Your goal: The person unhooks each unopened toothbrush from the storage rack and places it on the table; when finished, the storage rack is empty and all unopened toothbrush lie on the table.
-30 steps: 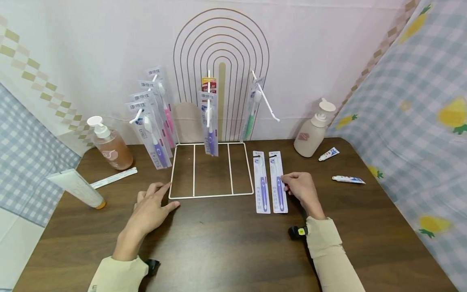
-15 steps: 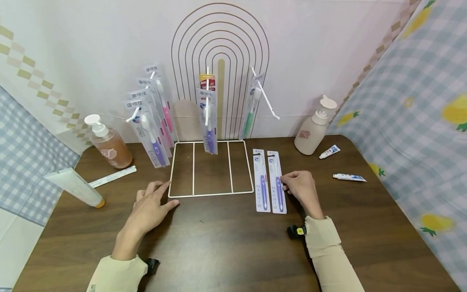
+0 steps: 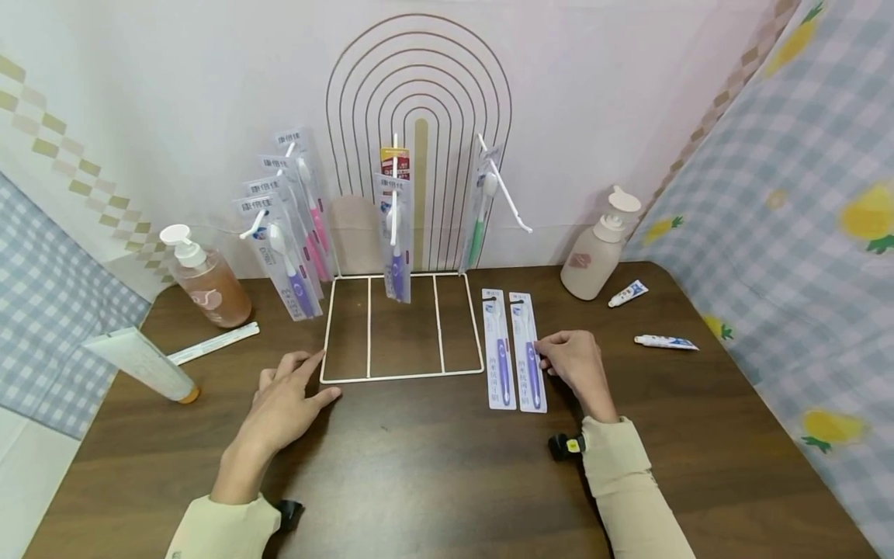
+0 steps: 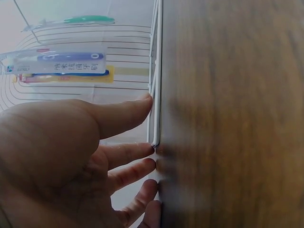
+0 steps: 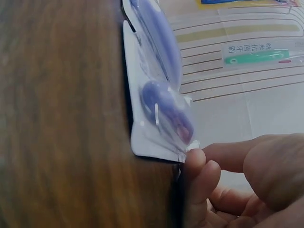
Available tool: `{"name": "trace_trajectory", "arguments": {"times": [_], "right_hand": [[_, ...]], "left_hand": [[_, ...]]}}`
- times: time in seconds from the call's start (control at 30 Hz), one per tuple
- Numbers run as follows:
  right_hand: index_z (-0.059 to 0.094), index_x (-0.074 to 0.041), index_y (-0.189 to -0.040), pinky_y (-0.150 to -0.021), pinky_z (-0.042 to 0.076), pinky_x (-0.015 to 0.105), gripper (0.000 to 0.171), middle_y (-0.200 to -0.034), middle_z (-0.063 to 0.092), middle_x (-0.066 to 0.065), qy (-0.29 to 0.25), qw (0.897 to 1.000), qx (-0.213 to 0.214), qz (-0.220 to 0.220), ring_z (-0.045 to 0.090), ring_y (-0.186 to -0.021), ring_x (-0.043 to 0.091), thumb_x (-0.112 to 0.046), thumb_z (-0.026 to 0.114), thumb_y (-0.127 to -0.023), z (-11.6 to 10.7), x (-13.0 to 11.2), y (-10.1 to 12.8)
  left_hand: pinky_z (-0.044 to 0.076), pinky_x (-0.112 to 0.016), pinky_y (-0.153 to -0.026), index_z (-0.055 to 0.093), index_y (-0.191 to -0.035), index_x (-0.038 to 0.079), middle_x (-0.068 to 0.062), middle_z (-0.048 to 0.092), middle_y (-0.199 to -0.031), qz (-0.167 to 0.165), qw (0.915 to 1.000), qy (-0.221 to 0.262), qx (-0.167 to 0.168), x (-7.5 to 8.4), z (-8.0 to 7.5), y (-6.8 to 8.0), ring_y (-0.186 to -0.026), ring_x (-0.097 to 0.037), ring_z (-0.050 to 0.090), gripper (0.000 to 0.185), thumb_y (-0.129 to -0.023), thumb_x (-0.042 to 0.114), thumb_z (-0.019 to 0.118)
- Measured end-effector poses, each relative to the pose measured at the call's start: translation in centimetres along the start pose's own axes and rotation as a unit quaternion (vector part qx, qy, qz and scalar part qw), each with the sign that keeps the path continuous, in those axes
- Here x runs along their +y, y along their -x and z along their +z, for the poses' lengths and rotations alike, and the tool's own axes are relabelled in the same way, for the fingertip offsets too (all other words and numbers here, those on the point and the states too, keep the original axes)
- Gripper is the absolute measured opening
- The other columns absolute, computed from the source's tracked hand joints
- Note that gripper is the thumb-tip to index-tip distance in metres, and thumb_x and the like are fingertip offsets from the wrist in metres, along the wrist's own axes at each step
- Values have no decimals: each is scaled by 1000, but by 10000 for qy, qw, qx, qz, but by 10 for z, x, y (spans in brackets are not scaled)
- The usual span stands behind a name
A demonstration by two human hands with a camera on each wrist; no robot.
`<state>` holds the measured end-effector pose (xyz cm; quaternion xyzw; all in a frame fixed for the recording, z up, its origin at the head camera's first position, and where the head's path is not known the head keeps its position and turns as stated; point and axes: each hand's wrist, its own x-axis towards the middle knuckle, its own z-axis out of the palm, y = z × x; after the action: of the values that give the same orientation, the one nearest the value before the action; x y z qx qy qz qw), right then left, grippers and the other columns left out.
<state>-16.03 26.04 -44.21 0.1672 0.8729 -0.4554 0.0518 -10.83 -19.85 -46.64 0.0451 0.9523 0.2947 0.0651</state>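
My right hand (image 3: 574,365) pinches the right edge of a purple toothbrush in a clear-and-white blister pack (image 3: 531,376), which lies flat on the table. A second packaged purple toothbrush (image 3: 500,373) lies close beside it on the left, nearly parallel. In the right wrist view, thumb and forefinger (image 5: 195,159) meet at the pack's edge. My left hand (image 3: 286,404) rests with relaxed, spread fingers at the front left corner of a white wire rack (image 3: 398,378). Its forefinger touches the wire there, and it holds nothing.
On the rack's hooks hang several packaged toothbrushes (image 3: 298,291) at left, a purple one (image 3: 396,272) in the middle and a green one (image 3: 478,233) at right. Pump bottles (image 3: 213,291) flank the rack. Small toothpaste tubes (image 3: 666,342) lie right; a standing tube (image 3: 150,365) is left.
The upper end of the pack at my right hand has shifted slightly left, towards the other pack, narrowing the gap. My left hand has stayed at the rack's corner.
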Motion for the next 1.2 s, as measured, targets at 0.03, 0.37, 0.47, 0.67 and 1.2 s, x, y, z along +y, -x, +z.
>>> {"name": "trace_trajectory", "arguments": {"times": [0.03, 0.37, 0.47, 0.67, 1.2], "right_hand": [[85, 4, -115, -61, 56, 22, 28, -75, 78, 0, -2, 10000, -36, 19, 68, -66, 6, -21, 75, -107, 0, -1, 0], [83, 2, -120, -64, 53, 25, 35, -83, 82, 10, 496, 9982, 209, -269, 69, -70, 12, -27, 65, -111, -5, -27, -3], [82, 0, -125, -70, 53, 26, 35, -95, 85, 16, 645, 9957, 297, -593, 77, -78, 21, -27, 65, -111, -4, -44, -8], [75, 3, -141, -86, 59, 33, 39, -133, 79, 28, 490, 9848, 278, -1643, 80, -112, 42, -23, 65, -113, -2, -91, -24], [58, 14, -151, -62, 52, 17, 44, -139, 64, 21, -2013, 9400, -784, -2642, 67, -85, 6, 3, 61, -109, 0, -174, -69]], "left_hand": [[44, -70, -102, 47, -174, 9, -24, 44, -171, -10, 10000, 3, 6, -1, 0, 1, -134, -53, 43, 77, -110, 42, 75], [45, -69, -102, 49, -173, 10, -23, 45, -171, -11, 9999, 91, 65, 0, 3, -1, -135, -53, 43, 77, -109, 42, 75], [45, -70, -103, 49, -173, 10, -23, 45, -170, -20, 9999, 82, 89, 0, 3, -1, -134, -53, 44, 77, -109, 42, 75], [45, -70, -102, 49, -173, 10, -23, 46, -170, -34, 9999, 89, 92, 0, 2, 0, -135, -54, 44, 76, -109, 42, 75], [45, -68, -104, 49, -174, 10, -22, 45, -171, -101, 9998, 142, 8, 0, -2, 1, -134, -50, 44, 75, -110, 41, 74]]}}
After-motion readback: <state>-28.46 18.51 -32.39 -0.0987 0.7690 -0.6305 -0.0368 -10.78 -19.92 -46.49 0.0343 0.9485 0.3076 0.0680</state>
